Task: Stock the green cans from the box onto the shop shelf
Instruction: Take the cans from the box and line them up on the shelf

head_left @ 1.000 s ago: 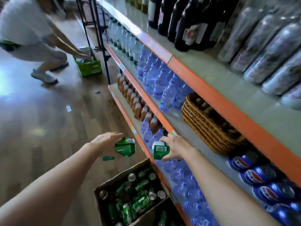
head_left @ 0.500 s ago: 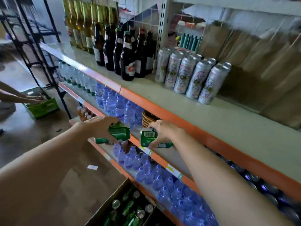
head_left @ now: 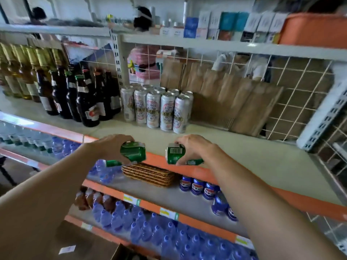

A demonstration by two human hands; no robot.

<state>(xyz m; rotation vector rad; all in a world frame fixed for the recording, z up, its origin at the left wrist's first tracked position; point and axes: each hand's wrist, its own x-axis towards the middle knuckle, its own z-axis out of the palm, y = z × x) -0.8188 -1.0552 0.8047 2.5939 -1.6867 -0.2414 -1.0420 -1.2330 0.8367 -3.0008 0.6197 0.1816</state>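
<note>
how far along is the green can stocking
Done: no green cans stand on the shelf yet. In hand: the left hand grips two cans, the right hand another pair, at the shelf's front edge. Left: setting these down, perhaps beside the silver cans, then likely more trips; the box contents are hidden.

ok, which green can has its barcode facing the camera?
The upper can in the right hand: a white barcode patch shows on it. The plain green can in the left hand shows none.
</note>
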